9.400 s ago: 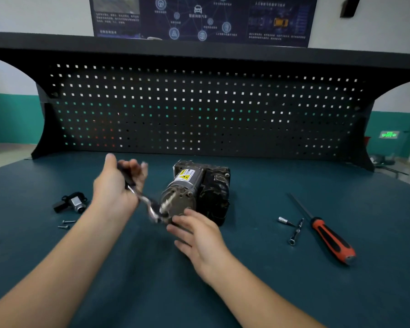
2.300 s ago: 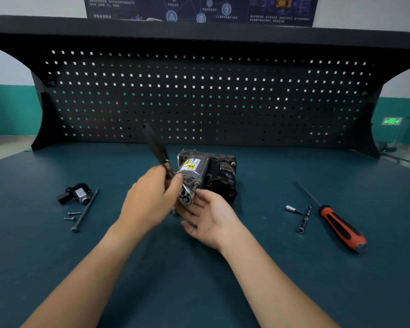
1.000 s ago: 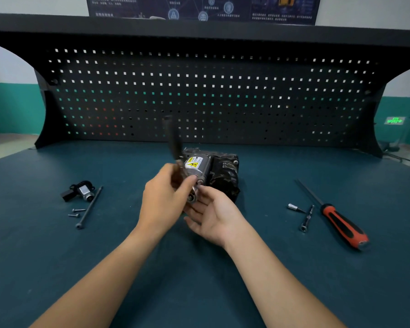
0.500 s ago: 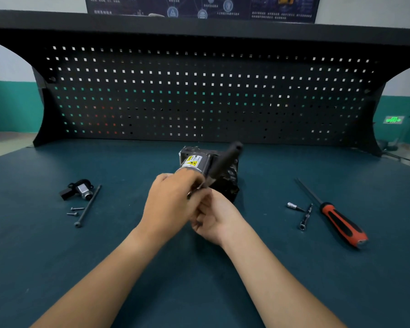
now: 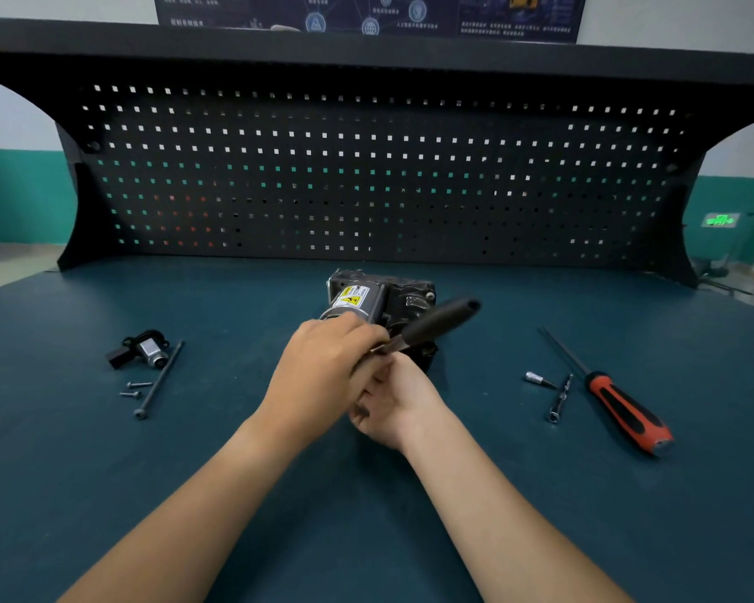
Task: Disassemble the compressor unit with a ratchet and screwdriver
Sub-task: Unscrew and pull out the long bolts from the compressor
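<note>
One long bolt (image 5: 160, 378) already lies out left. Left hand (image 5: 323, 376) grips the ratchet (image 5: 436, 324) head at the compressor (image 5: 382, 298) mid-bench, handle just swung rightward. Guessing another bolt's loosening; right hand (image 5: 395, 404) cups underneath, can't tell its grip.

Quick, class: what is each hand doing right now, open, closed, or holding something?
Left hand: closed on the black-handled metal ratchet, near its head.
Right hand: fingers curled beneath the left; grip hidden, cannot tell.
</note>
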Demonstrator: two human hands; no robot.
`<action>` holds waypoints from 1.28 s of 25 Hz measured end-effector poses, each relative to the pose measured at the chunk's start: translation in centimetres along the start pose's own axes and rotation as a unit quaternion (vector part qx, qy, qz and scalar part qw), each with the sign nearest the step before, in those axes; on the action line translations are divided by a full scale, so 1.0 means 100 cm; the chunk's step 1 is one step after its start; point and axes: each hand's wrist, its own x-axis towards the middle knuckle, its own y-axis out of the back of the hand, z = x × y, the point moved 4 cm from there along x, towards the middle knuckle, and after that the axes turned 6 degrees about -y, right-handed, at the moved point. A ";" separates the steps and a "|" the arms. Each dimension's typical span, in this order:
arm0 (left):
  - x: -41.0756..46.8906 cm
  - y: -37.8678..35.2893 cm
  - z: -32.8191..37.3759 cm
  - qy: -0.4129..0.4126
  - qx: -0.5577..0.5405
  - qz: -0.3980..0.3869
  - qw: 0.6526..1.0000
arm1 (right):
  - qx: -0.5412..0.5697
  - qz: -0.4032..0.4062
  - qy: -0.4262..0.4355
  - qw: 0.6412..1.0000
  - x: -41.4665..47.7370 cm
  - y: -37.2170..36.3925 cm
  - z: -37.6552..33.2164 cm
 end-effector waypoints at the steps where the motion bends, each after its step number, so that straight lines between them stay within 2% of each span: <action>1: 0.000 0.001 -0.003 0.038 -0.011 -0.001 0.999 | 0.002 -0.004 0.002 1.000 0.000 0.000 0.000; 4: -0.007 0.007 -0.018 0.230 -0.092 0.056 0.967 | -0.001 -0.027 0.002 1.000 0.001 -0.002 0.000; 7: -0.011 0.007 -0.034 0.336 -0.109 0.077 0.932 | -0.012 -0.023 0.013 1.000 0.001 -0.001 -0.003; 8: -0.010 0.008 -0.034 0.339 -0.103 0.068 0.933 | -0.016 -0.019 0.012 1.000 0.001 -0.001 -0.003; 10: -0.006 0.010 -0.025 0.287 -0.081 0.047 0.953 | -0.019 -0.009 0.007 1.000 0.001 0.000 -0.003; 12: -0.002 0.011 -0.008 0.164 -0.039 0.023 0.985 | -0.024 0.003 0.004 1.000 0.001 0.001 -0.002; 14: -0.002 0.008 -0.001 0.063 -0.004 0.003 0.998 | -0.027 0.011 0.006 1.000 0.002 0.003 -0.002; 15: -0.002 0.008 -0.003 0.068 -0.008 0.003 0.998 | -0.027 0.010 0.010 1.000 0.002 0.003 -0.002; 16: -0.002 0.009 -0.008 0.111 -0.026 0.008 0.993 | -0.027 0.006 0.013 1.000 0.002 0.003 -0.002; 18: -0.007 0.008 -0.027 0.255 -0.107 0.033 0.960 | -0.024 -0.008 0.010 1.000 0.002 0.002 -0.002; 20: -0.015 0.002 -0.045 0.400 -0.230 0.049 0.886 | -0.020 -0.024 0.005 0.999 0.002 -0.002 -0.001; 21: -0.017 0.000 -0.049 0.441 -0.274 0.056 0.853 | -0.020 -0.027 0.008 0.999 0.001 -0.003 -0.001; 22: -0.019 -0.003 -0.050 0.453 -0.287 0.058 0.842 | -0.019 -0.025 0.012 0.999 0.001 -0.004 -0.001; 23: -0.018 -0.002 -0.049 0.443 -0.270 0.054 0.853 | -0.018 -0.020 0.015 1.000 0.002 -0.005 -0.001; 25: -0.014 0.002 -0.036 0.365 -0.189 0.053 0.910 | -0.020 -0.007 0.018 1.000 0.002 -0.003 0.000; 27: -0.008 0.007 -0.016 0.211 -0.094 0.040 0.972 | -0.029 0.007 0.018 0.999 0.002 0.000 -0.001; 29: -0.006 0.006 -0.005 0.077 -0.008 0.009 0.997 | -0.034 0.017 0.013 0.999 0.002 0.000 0.001; 30: -0.006 0.006 -0.004 0.058 0.003 0.000 0.998 | -0.032 0.016 0.014 0.999 0.002 -0.001 0.001; 31: -0.006 0.007 -0.006 0.080 -0.009 -0.003 0.997 | -0.030 0.012 0.016 0.999 0.002 -0.001 0.001; 32: -0.007 0.008 -0.010 0.136 -0.038 0.006 0.990 | -0.026 0.007 0.019 0.999 0.002 -0.001 0.000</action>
